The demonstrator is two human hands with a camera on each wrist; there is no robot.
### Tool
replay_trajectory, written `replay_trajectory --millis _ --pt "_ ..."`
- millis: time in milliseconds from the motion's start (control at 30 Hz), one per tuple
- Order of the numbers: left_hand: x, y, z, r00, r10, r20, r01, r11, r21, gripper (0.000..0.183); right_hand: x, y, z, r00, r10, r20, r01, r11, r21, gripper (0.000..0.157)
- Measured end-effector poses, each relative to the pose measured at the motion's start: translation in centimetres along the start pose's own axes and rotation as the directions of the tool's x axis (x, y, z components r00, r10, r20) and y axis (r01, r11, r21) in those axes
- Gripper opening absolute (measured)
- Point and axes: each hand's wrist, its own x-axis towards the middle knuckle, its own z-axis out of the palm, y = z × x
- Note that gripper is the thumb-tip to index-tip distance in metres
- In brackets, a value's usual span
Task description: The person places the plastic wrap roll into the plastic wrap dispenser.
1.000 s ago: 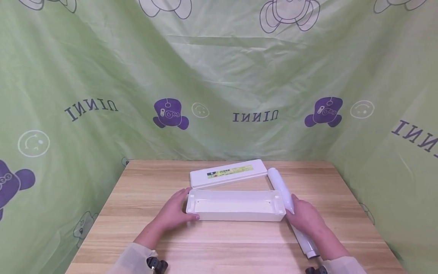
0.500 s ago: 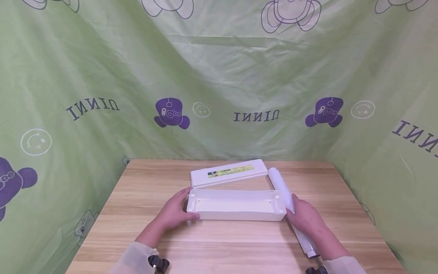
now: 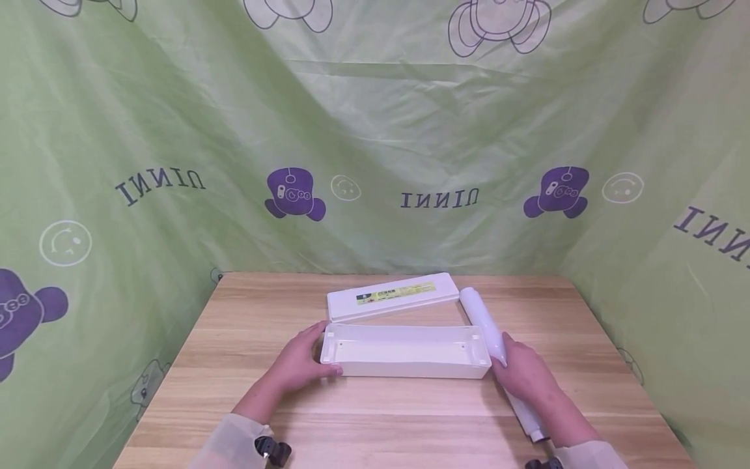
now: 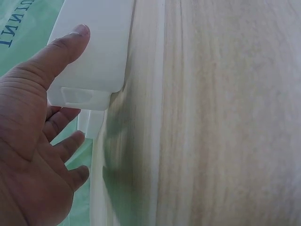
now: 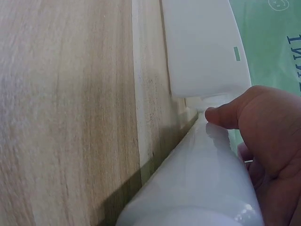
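A long white plastic box [image 3: 404, 370], open at the top with a bare inside, sits mid-table. My left hand [image 3: 295, 365] grips its left end, thumb on the front wall and fingers round the back corner. In the left wrist view the thumb [image 4: 77, 40] lies on the box's wall [image 4: 101, 56]. Slanting along the box's right end is a roll of cling film [image 3: 482, 319], its core end poking out toward the front. My right hand [image 3: 527, 374] holds this roll near its middle; in the right wrist view the thumb lies on top of the film [image 5: 193, 183].
Behind the box lies its white lid [image 3: 346, 305], with a yellow-green label, angled on the wooden table [image 3: 398, 423]. The roll's far end is close to the lid's right corner. A green printed curtain [image 3: 375, 130] surrounds the table at the back and sides.
Both hands keep their holds, and the box, lid and roll stay in place. The whole head view has shifted very slightly.
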Motion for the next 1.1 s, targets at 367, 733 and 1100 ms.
replay_trajectory --millis 367,733,1100 --pt "0.0 0.0 0.0 1.0 0.004 -0.003 -0.004 1.0 0.012 0.116 -0.2 0.4 -0.7 0.999 -0.037 -0.028 0.037 0.999 0.002 0.075" --pt "0.0 0.0 0.0 1.0 -0.013 0.0 0.013 1.0 0.001 0.117 -0.5 0.0 -1.5 0.996 -0.071 -0.055 0.07 0.997 -0.007 0.074" --pt "0.2 -0.1 0.1 1.0 -0.016 0.005 0.016 1.0 0.0 0.118 -0.5 0.0 -1.8 0.998 -0.048 -0.043 0.049 0.999 0.002 0.073"
